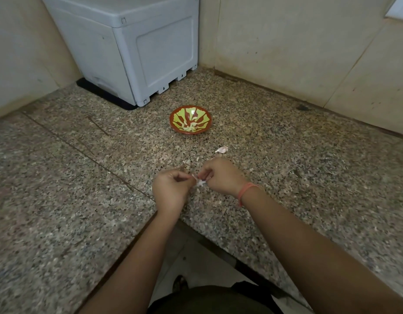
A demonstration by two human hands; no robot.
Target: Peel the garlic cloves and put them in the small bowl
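Speckled granite makes up the desk (286,177), which runs into a corner of pale tiled walls. At the far left stands a grey plastic box (137,46) on a black mat (105,96). Near the front edge the two hands meet just above the stone. The left hand (172,189) and the right hand (223,177) have their fingers curled in, and both pinch one garlic clove (199,181) between them, its white papery skin flaring out. The right wrist wears an orange band (244,192). Farther back, in the middle, sits the small bowl (172,123), red-brown with green patches, with pale peeled cloves (189,127) lying in its bottom. Between bowl and hands, a little to the right, a loose unpeeled clove (222,150) lies on the stone.
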